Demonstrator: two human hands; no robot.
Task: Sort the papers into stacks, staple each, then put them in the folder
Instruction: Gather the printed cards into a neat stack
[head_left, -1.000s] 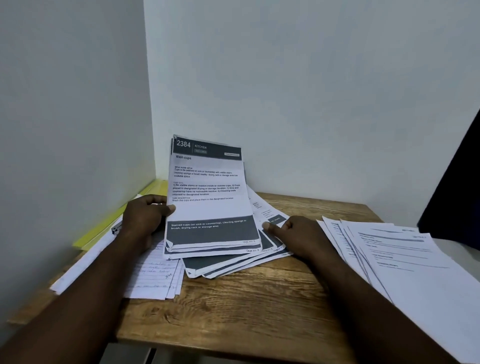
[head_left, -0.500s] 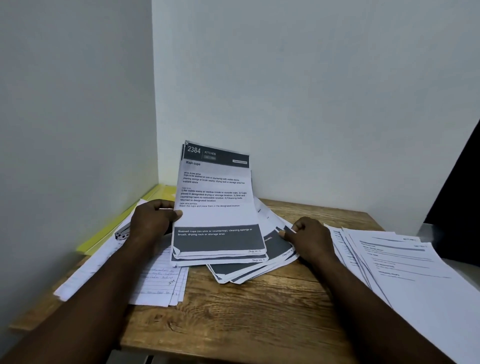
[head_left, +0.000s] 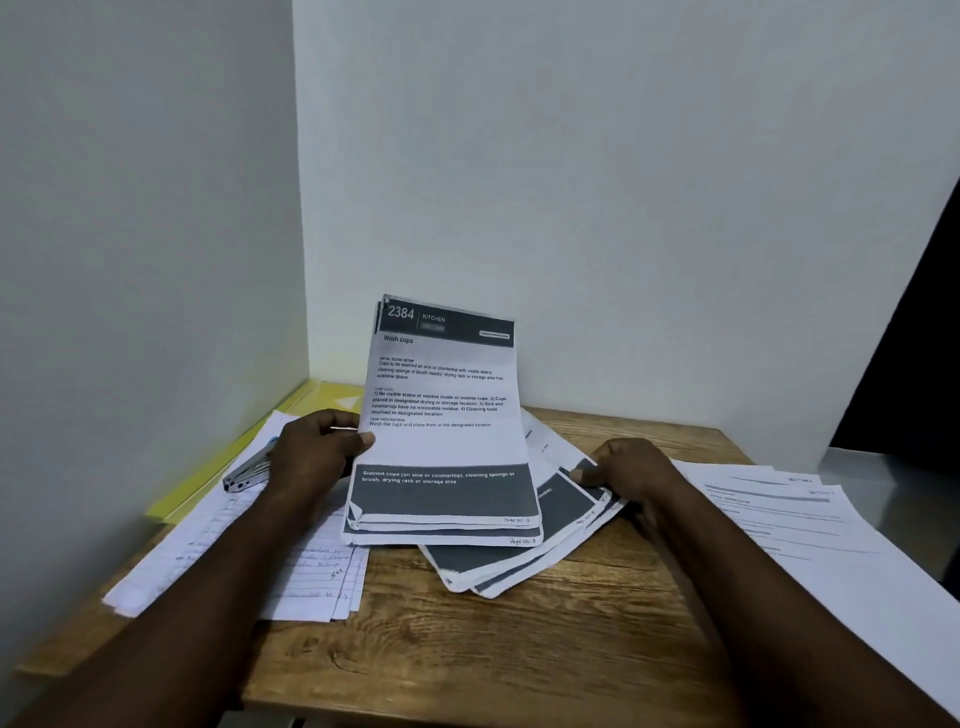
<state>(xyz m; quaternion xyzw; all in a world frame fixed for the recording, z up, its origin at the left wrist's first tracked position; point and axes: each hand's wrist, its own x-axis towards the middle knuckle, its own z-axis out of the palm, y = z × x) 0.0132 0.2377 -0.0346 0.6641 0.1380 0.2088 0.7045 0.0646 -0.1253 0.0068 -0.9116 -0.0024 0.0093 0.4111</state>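
Dim, even indoor light with a cool grey cast on both walls (head_left: 623, 182). No source in view, no hard shadows, no glare. Soft shading only beneath the raised sheets (head_left: 441, 441) on the wooden table (head_left: 519, 649). Large print on the top sheet legible, fine print soft. Handwritten pages (head_left: 311, 571) at left blurred. Dark bands on the fanned sheets (head_left: 519, 566) lacking detail. Wide-angle stretch toward the edges, with right-hand papers (head_left: 805, 519) elongated. Far right black, featureless.

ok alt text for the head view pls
A left hand holds printed sheets headed 2384 Kitchen upright over a wooden table; the right hand pinches fanned sheets beside them. A stapler and yellow folder lie at left.
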